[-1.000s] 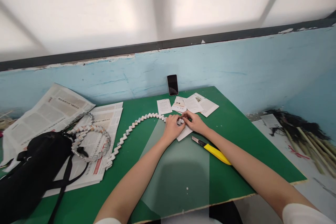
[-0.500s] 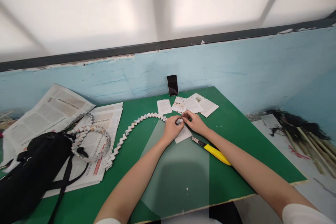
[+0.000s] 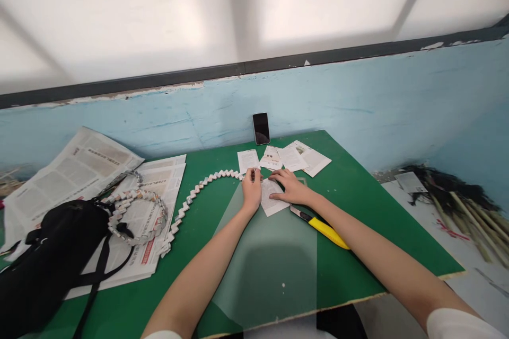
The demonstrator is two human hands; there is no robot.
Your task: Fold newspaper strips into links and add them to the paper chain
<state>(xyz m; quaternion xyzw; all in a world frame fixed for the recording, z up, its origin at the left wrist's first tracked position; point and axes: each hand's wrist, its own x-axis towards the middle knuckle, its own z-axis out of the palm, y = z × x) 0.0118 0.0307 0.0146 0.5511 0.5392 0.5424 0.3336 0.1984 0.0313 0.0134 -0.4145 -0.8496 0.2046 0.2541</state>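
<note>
The left hand (image 3: 252, 186) seemingly pinches one zigzag chain (image 3: 192, 195); the right hand (image 3: 292, 189), fingers parted, overlies one slip (image 3: 272, 204).

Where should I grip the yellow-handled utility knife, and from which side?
Probably the long yellow handle, right hand coming from above and right: the knife lies flat, silver tip pointing away, near the white printed paper beneath that hand.

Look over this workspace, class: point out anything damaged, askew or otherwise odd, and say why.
The blue wall is chipped along the dark ledge, baring pale patches, so it looks damaged. The yellow knife lies with its blade exposed near the right hand, possibly a risky spot. Nothing looks spilled.
</note>
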